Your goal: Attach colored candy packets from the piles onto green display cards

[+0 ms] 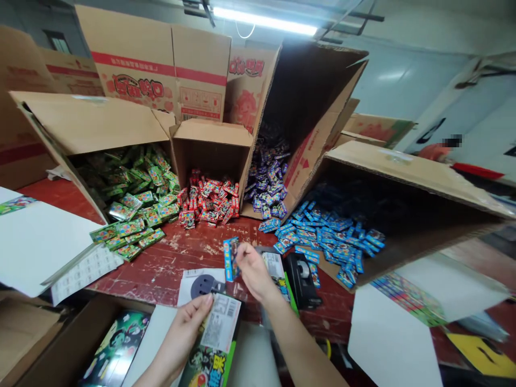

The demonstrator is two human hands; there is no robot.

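Note:
My left hand [187, 328] grips a dark printed candy box [213, 344] by its upper edge, thumb on the white barcode label. Between the fingers of my right hand [253, 271] is a blue candy packet [230, 259], held upright above the red table. Past my right wrist lies another printed box [278, 274], partly hidden by the forearm. Beside it stands a black tape dispenser [301, 279]. A white sheet with a dark round shape [201, 285] lies behind the box in my left hand. Blue packets [322, 231] spill from a carton at the right.
Tipped cartons hold green packets [149, 188], red packets [212, 199] and purple packets [268, 177]. White printed card [44, 236] and a label sheet [86, 269] lie left. An open carton at lower left holds a dark box [116, 344]. A person [437, 150] is at far right.

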